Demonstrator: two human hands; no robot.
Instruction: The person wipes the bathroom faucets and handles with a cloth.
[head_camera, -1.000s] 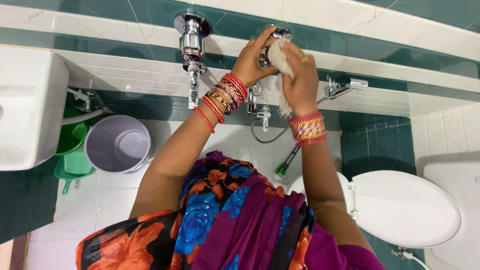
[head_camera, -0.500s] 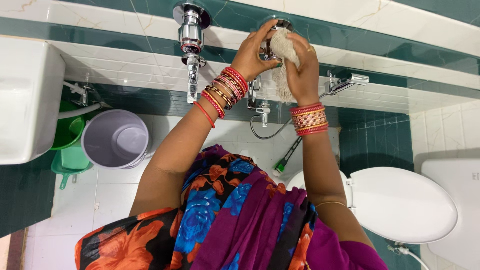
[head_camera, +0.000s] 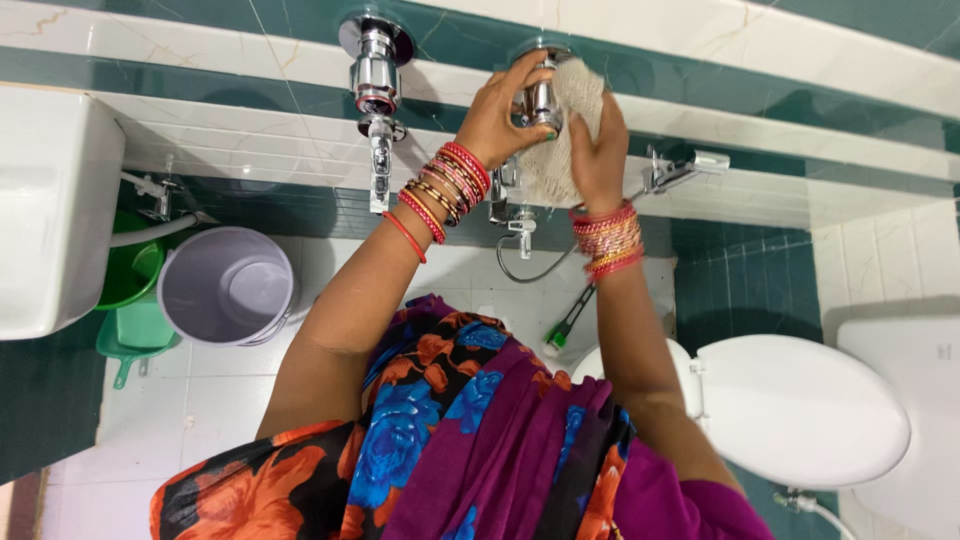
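A chrome wall valve (head_camera: 542, 95) sticks out of the tiled wall. My left hand (head_camera: 500, 115) wraps its fingers around the valve from the left. My right hand (head_camera: 600, 150) presses a beige scrub cloth (head_camera: 565, 130) against the valve's right side, the cloth spread over the metal and hanging down a little. Both wrists carry stacks of red and gold bangles.
A second chrome tap (head_camera: 376, 90) sits left of the valve. A handheld sprayer (head_camera: 680, 170) and hose hang to the right. Below are a white toilet (head_camera: 800, 410), a lilac bucket (head_camera: 190, 300), a green bucket (head_camera: 130, 275), a green dustpan (head_camera: 135, 340), a brush (head_camera: 568, 322) and a white basin (head_camera: 50, 200).
My right hand has slid down and around the valve's right side, spreading the cloth wider. My left hand has shifted its grip along the valve body.
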